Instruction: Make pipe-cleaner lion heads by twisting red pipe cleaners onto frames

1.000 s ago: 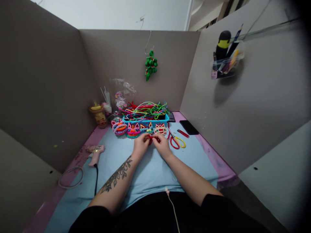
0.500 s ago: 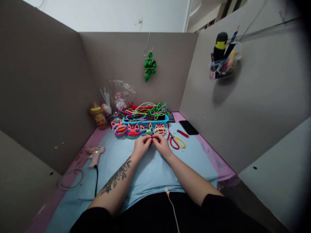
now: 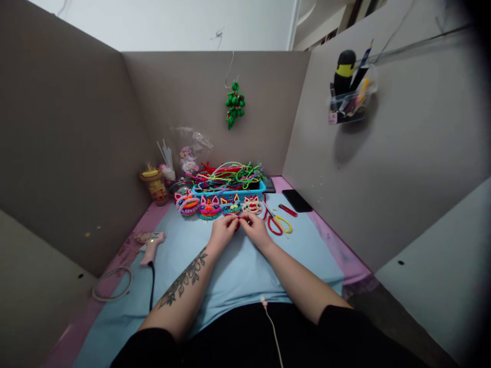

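Both hands meet at the middle of the table, fingertips close together. My left hand (image 3: 222,231) is closed in a pinch on a red pipe cleaner piece (image 3: 238,223), mostly hidden by the fingers. My right hand (image 3: 256,231) pinches the same red piece from the other side. Just beyond the fingers stands a row of several fuzzy animal heads made of pipe cleaners, among them a white and red one (image 3: 252,205) and a pink and orange one (image 3: 209,208). To the right lie scissors (image 3: 274,225) with one red and one yellow handle loop.
Behind the heads, a blue basket (image 3: 249,194) overflows with colourful pipe cleaners (image 3: 222,176). A red utility knife (image 3: 287,210) and a black phone (image 3: 297,201) lie at right. A pink glue gun (image 3: 152,248) with its cable rests at left, below a cup (image 3: 155,185). Partitions enclose the table.
The view has shifted very slightly. My hands stay in nearly the same place on the red piece, with only small finger movement.
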Available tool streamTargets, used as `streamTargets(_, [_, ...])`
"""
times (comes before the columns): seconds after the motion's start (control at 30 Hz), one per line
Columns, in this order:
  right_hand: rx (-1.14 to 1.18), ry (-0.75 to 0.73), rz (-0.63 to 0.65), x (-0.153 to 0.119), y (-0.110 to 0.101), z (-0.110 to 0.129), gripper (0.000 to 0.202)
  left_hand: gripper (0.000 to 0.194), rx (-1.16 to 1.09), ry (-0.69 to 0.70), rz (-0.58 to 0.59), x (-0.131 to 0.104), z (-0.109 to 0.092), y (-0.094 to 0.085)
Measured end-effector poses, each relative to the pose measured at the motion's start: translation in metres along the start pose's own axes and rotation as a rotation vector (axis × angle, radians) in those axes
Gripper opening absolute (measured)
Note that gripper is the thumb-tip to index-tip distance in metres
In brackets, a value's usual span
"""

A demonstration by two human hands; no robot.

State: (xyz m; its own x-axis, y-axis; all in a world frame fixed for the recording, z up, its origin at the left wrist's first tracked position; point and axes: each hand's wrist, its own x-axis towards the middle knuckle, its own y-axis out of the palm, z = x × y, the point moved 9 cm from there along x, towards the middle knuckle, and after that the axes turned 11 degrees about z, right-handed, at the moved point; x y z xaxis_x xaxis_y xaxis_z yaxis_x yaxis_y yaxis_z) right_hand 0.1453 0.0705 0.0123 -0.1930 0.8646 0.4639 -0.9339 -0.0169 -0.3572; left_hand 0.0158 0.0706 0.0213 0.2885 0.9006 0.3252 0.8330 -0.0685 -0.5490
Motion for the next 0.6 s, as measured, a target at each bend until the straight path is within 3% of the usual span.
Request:
streamTargets(0.37, [-0.026,0.013,0.009,0.0008,0.0021,-0.0043,0.011,0.022,0.134,0.057,0.034,0.0015,-0.0043,0.0046])
streamTargets(0.6, [-0.067,-0.007,0.006,0.0001,0.0017,-0.0027,0.012,0.022,0.057,0.015,0.01,0.0029,0.0021,0.0044])
